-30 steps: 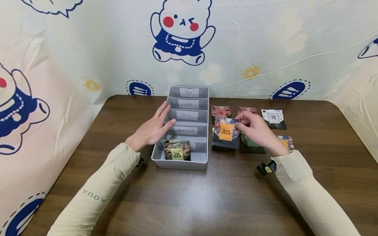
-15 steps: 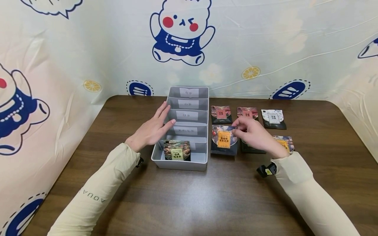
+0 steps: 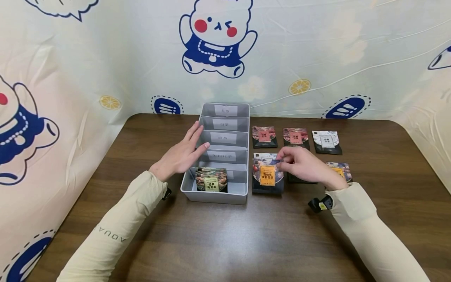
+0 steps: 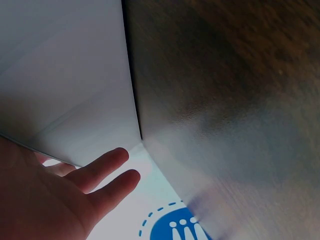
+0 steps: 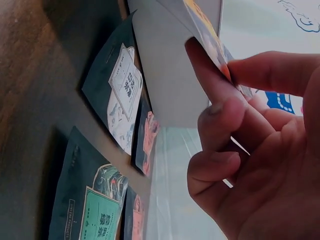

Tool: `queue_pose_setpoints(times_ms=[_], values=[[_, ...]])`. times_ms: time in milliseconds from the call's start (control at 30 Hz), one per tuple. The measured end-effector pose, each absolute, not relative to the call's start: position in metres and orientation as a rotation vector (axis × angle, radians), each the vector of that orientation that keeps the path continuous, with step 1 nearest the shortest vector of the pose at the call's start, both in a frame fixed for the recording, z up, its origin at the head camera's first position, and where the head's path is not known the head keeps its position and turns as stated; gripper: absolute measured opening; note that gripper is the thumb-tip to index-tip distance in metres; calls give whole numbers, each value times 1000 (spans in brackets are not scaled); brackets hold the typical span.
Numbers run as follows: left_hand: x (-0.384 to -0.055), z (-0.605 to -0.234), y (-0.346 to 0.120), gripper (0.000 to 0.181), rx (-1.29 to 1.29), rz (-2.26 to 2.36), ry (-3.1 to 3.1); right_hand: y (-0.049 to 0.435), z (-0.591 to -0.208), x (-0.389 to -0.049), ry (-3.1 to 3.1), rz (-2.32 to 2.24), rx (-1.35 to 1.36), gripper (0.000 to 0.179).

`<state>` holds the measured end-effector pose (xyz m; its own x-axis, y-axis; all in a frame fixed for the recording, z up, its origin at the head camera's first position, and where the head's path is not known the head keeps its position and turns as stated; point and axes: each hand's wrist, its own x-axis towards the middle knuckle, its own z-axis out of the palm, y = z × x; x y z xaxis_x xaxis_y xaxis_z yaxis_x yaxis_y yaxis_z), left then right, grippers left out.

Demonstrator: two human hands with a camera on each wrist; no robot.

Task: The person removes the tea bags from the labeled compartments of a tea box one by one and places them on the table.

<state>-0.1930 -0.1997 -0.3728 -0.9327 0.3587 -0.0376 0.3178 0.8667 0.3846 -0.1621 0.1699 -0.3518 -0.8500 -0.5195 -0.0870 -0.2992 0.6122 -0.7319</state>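
Observation:
My right hand point(image 3: 301, 166) pinches the upper right edge of a tea sachet point(image 3: 267, 176) with an orange label, thumb against fingers. In the right wrist view that sachet point(image 5: 207, 37) is raised off the table, above a white-labelled sachet point(image 5: 125, 95) and a green-labelled sachet point(image 5: 95, 205). My left hand point(image 3: 179, 154) lies against the left side of a grey divided box point(image 3: 215, 198), fingers spread and straight. The box has several compartments with paper labels. A sachet with a yellow-green label point(image 3: 211, 181) leans in its front compartment.
Behind my right hand, two red-labelled sachets point(image 3: 264, 137) and a white sachet point(image 3: 326, 141) lie in a row. Another orange-labelled sachet point(image 3: 341, 169) is partly hidden by the right wrist. A printed curtain point(image 3: 267, 58) hangs behind the wooden table point(image 3: 218, 239).
My right hand has drawn the orange-labelled sachet toward the front of the table, uncovering the top of the white-labelled sachet beneath. The left hand has stayed in place.

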Motion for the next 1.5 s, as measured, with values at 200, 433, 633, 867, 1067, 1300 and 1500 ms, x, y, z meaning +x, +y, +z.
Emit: queue_pose_setpoints(times_ms=[200,433,633,867,1067,1300,1500], values=[[-192,-373,-200,79,531,571,2928,170,-356,-163,2498,-1038,-713,6],[-191,-373,-200,79,530,581,2927,172,-361,-160,2433,-1024,-746,5],[-191,-372,-199,78,526,584,2924,173,-366,-157,2435,-971,-758,4],[-191,-372,-199,78,524,583,2925,175,-369,-154,2424,-947,-809,4],[-192,-374,-200,79,527,579,2927,176,-371,-152,2446,-850,-809,4],[-193,-373,-200,79,530,581,2921,176,-370,-147,2468,-742,-839,6],[-192,-371,-199,79,517,588,2918,175,-374,-145,2481,-709,-830,7]])
